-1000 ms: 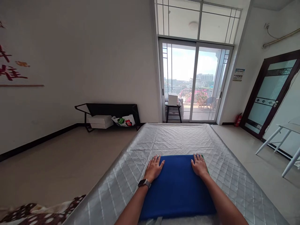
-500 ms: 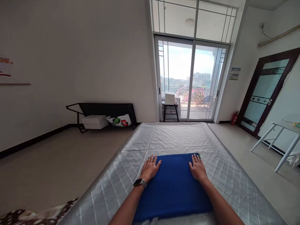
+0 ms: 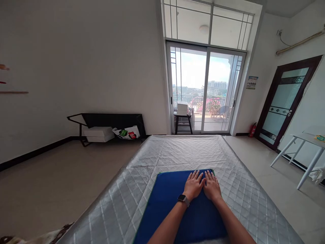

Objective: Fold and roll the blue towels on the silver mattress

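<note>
Down on the silver quilted cover (image 3: pixel 119 200), the blue cloth (image 3: pixel 164 195) lies flat. Side by side near its far right corner, left hand (image 3: pixel 193 186) and right hand (image 3: pixel 212 187) rest on top, palms down, fingers outstretched, thumbs almost meeting!

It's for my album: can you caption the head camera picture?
Left hand and right hand rest close together on a blue cloth lying on a quilted silver cover.

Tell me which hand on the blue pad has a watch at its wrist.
The left hand: a dark-faced watch sits at its wrist. The right hand, also on the blue pad, has a bare wrist.
</note>
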A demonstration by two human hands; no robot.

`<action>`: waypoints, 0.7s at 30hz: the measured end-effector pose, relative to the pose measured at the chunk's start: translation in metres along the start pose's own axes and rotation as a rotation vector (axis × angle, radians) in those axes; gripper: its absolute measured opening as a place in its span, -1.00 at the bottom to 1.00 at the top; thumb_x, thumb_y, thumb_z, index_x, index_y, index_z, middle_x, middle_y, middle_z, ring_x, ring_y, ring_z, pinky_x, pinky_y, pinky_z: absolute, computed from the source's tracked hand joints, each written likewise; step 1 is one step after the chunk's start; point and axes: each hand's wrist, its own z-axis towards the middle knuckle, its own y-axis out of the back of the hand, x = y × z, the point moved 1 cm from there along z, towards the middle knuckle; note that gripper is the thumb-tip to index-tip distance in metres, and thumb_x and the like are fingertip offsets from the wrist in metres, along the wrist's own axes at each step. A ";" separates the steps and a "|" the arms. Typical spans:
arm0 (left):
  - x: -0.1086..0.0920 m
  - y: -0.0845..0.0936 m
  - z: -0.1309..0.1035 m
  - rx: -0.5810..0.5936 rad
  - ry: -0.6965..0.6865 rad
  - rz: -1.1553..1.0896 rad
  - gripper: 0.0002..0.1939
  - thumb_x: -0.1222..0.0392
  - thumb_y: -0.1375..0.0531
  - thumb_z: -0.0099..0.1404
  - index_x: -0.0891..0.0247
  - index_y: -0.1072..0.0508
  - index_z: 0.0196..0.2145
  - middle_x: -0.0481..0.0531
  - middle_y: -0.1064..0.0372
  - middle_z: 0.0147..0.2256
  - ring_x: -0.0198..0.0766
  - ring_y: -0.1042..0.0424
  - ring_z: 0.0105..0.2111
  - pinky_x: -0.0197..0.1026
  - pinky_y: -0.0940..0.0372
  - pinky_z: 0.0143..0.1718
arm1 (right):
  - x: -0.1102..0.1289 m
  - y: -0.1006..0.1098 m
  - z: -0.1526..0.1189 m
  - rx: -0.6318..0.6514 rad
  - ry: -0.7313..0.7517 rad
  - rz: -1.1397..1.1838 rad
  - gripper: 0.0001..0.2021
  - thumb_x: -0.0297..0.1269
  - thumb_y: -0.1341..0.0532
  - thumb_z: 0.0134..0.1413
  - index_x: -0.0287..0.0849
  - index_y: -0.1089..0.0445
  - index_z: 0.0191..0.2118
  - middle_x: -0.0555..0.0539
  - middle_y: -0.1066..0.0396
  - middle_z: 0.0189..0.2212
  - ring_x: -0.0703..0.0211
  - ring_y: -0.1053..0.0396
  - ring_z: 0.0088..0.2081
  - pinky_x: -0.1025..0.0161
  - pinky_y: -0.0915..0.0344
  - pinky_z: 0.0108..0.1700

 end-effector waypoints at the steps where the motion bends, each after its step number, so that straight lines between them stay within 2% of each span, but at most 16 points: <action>1: 0.003 0.000 -0.003 0.003 0.010 -0.002 -0.54 -0.04 -0.15 0.39 0.12 -0.32 0.18 0.16 -0.22 0.24 0.00 -0.29 0.16 0.22 -0.22 0.17 | 0.000 0.000 0.000 -0.004 -0.004 -0.002 -0.39 -0.12 0.14 0.33 -0.21 0.02 0.41 -0.05 0.08 0.41 0.08 0.20 0.43 0.08 0.20 0.39; 3: 0.018 0.003 -0.016 0.012 0.088 0.012 -0.49 -0.11 -0.01 0.44 0.05 -0.24 0.27 0.16 -0.17 0.30 0.03 -0.17 0.27 0.24 -0.07 0.26 | 0.001 0.000 0.000 -0.014 -0.014 -0.004 -0.38 -0.08 0.12 0.32 -0.19 0.01 0.41 -0.05 0.06 0.41 0.05 0.18 0.42 0.08 0.20 0.39; 5: 0.044 0.009 -0.036 0.025 0.216 0.055 -0.45 -0.13 0.13 0.47 0.02 -0.18 0.32 0.13 -0.18 0.31 0.02 -0.10 0.32 0.21 0.01 0.31 | 0.001 0.000 0.000 -0.020 -0.021 -0.001 -0.38 -0.06 0.12 0.32 -0.19 0.02 0.41 -0.05 0.06 0.41 0.04 0.17 0.42 0.09 0.21 0.39; 7: 0.075 0.017 -0.060 0.045 0.332 0.112 -0.46 -0.08 0.19 0.49 0.03 -0.21 0.31 0.09 -0.21 0.30 0.00 -0.10 0.32 0.19 0.03 0.32 | 0.000 -0.001 0.001 -0.018 -0.024 0.006 -0.38 -0.05 0.13 0.33 -0.18 0.03 0.42 -0.04 0.05 0.41 0.05 0.16 0.42 0.10 0.23 0.39; 9: 0.102 0.024 -0.083 0.068 0.379 0.144 -0.49 0.04 0.20 0.49 0.02 -0.28 0.26 0.03 -0.23 0.29 -0.04 -0.10 0.32 0.18 0.05 0.33 | 0.000 0.000 0.001 -0.013 -0.027 0.010 -0.37 -0.04 0.14 0.33 -0.17 0.03 0.42 -0.04 0.04 0.41 0.05 0.17 0.42 0.10 0.24 0.39; 11: 0.120 0.030 -0.099 0.083 0.396 0.148 -0.49 0.13 0.22 0.49 -0.01 -0.33 0.23 -0.03 -0.25 0.28 -0.09 -0.11 0.31 0.13 0.04 0.34 | 0.000 0.001 0.000 -0.009 -0.034 0.008 -0.37 -0.03 0.13 0.33 -0.16 0.03 0.42 -0.04 0.04 0.41 0.05 0.17 0.42 0.10 0.25 0.39; 14: 0.129 0.036 -0.105 0.078 0.441 0.138 -0.48 0.08 0.23 0.50 0.04 -0.31 0.24 -0.01 -0.26 0.27 -0.13 -0.13 0.31 0.06 0.01 0.33 | 0.000 0.003 0.000 0.002 -0.046 -0.005 -0.37 -0.03 0.13 0.33 -0.14 0.05 0.42 -0.02 0.06 0.41 0.04 0.17 0.42 0.11 0.23 0.38; 18: 0.125 0.042 -0.097 0.058 0.502 0.115 -0.43 -0.06 0.20 0.49 0.16 -0.23 0.30 0.12 -0.22 0.29 -0.05 -0.13 0.31 0.10 -0.03 0.31 | 0.003 0.006 0.002 0.047 -0.077 -0.046 -0.38 -0.03 0.14 0.34 -0.10 0.06 0.43 -0.03 0.06 0.41 0.03 0.18 0.42 0.04 0.24 0.38; 21: 0.121 0.047 -0.094 0.054 0.510 0.102 -0.41 -0.09 0.18 0.48 0.17 -0.19 0.32 0.15 -0.17 0.31 -0.02 -0.11 0.32 0.11 -0.03 0.31 | 0.006 0.011 0.009 0.069 -0.092 -0.083 -0.39 -0.03 0.13 0.34 -0.11 0.02 0.42 -0.07 0.04 0.41 -0.01 0.20 0.43 -0.04 0.27 0.38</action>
